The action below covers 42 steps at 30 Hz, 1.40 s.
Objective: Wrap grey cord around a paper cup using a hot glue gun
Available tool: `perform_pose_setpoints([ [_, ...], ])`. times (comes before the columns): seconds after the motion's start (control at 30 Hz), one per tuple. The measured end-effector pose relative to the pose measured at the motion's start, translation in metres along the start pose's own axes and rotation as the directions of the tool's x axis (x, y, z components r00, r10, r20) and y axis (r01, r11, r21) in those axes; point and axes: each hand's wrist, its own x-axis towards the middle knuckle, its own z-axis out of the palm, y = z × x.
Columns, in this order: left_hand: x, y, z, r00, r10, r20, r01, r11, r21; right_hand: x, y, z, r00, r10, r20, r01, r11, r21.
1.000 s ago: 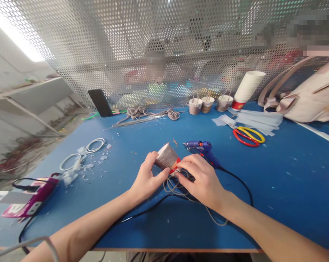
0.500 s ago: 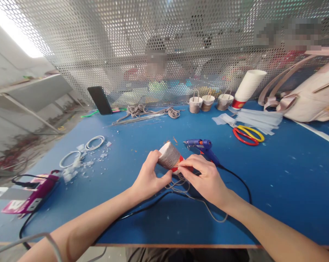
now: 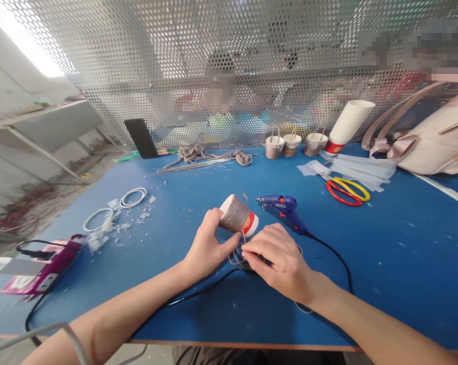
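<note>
My left hand [image 3: 206, 248] grips a paper cup [image 3: 237, 217] lying on its side, most of it wound in grey cord, with a red and white band bare at one end. My right hand [image 3: 278, 259] pinches the loose grey cord [image 3: 237, 257] just below the cup, over a small heap of that cord on the blue table [image 3: 176, 284]. A blue glue gun [image 3: 284, 209] rests just behind my right hand, its black cable running past my wrist.
At the back stand three small wrapped cups [image 3: 292, 144], a stack of paper cups [image 3: 348, 124], red and yellow scissors [image 3: 345, 190], clear plastic strips, a cord bundle [image 3: 204, 154] and a phone [image 3: 141, 138]. White rings [image 3: 132, 196] and scraps lie left. A pink bag [image 3: 434, 139] sits right.
My right hand has dropped from the cup's red end down to the cord below it. The cup has turned in my left hand, and its red and white band now shows.
</note>
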Motion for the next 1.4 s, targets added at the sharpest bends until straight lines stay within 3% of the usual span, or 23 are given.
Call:
perform_pose_setpoints([
  [0.07, 0.001, -0.002, 0.0, 1.0, -0.019, -0.016, 0.019, 1.0, -0.025, -0.001, -0.003, -0.004, 0.987, -0.14, 0.074, 0.141, 0.99, -0.002],
  [0.13, 0.002, -0.005, 0.0, 0.999, -0.029, -0.032, 0.027, 0.998, -0.055, -0.003, -0.005, -0.014, 0.943, -0.312, 0.119, 0.316, 0.949, -0.015],
  [0.2, 0.004, -0.008, 0.0, 0.999, -0.024, -0.048, 0.02, 0.997, -0.078, -0.004, -0.004, -0.029, 0.917, -0.389, 0.089, 0.396, 0.915, -0.081],
  [0.27, 0.005, -0.01, 0.0, 0.998, -0.015, -0.065, 0.008, 0.996, -0.093, -0.004, 0.005, -0.047, 0.958, -0.277, -0.07, 0.261, 0.949, -0.177],
  [0.3, 0.006, -0.011, 0.0, 0.997, -0.013, -0.073, 0.006, 0.995, -0.097, -0.004, 0.012, -0.055, 0.966, -0.157, -0.203, 0.11, 0.968, -0.224],
  [0.37, 0.007, -0.012, 0.0, 0.996, -0.014, -0.084, 0.005, 0.995, -0.098, -0.002, 0.032, -0.067, 0.896, 0.178, -0.406, -0.284, 0.934, -0.216],
  [0.4, 0.008, -0.012, 0.0, 0.996, -0.016, -0.088, 0.007, 0.995, -0.097, -0.001, 0.042, -0.07, 0.843, 0.337, -0.419, -0.441, 0.88, -0.178],
  [0.43, 0.008, -0.012, 0.0, 0.995, -0.019, -0.093, 0.01, 0.995, -0.095, -0.001, 0.053, -0.072, 0.793, 0.506, -0.34, -0.573, 0.81, -0.13],
  [0.5, 0.009, -0.011, 0.0, 0.995, -0.028, -0.099, 0.019, 0.996, -0.09, 0.0, 0.069, -0.07, 0.687, 0.726, -0.043, -0.727, 0.684, -0.066],
  [0.57, 0.009, -0.011, 0.0, 0.995, -0.034, -0.096, 0.026, 0.996, -0.083, 0.0, 0.079, -0.061, 0.592, 0.782, 0.196, -0.792, 0.609, -0.038],
  [0.6, 0.009, -0.011, 0.0, 0.995, -0.032, -0.09, 0.025, 0.997, -0.078, -0.001, 0.081, -0.055, 0.569, 0.785, 0.245, -0.804, 0.593, -0.033],
  [0.77, 0.008, -0.01, 0.002, 0.998, -0.018, -0.057, 0.018, 1.0, -0.002, -0.003, 0.084, -0.029, 0.6, 0.792, 0.113, -0.795, 0.606, -0.031],
  [0.97, 0.011, -0.015, 0.001, 0.999, 0.001, -0.039, 0.0, 0.999, 0.04, -0.002, 0.071, -0.035, 0.654, 0.749, 0.107, -0.757, 0.65, 0.07],
  [1.1, 0.019, -0.024, -0.002, 0.998, 0.022, -0.063, -0.018, 0.998, 0.059, 0.007, 0.054, -0.045, 0.72, 0.671, 0.18, -0.689, 0.722, 0.064],
  [1.4, 0.025, -0.032, -0.002, 0.992, 0.1, -0.08, -0.099, 0.995, 0.014, 0.005, 0.05, -0.033, 0.771, 0.554, 0.314, -0.58, 0.815, -0.015],
])
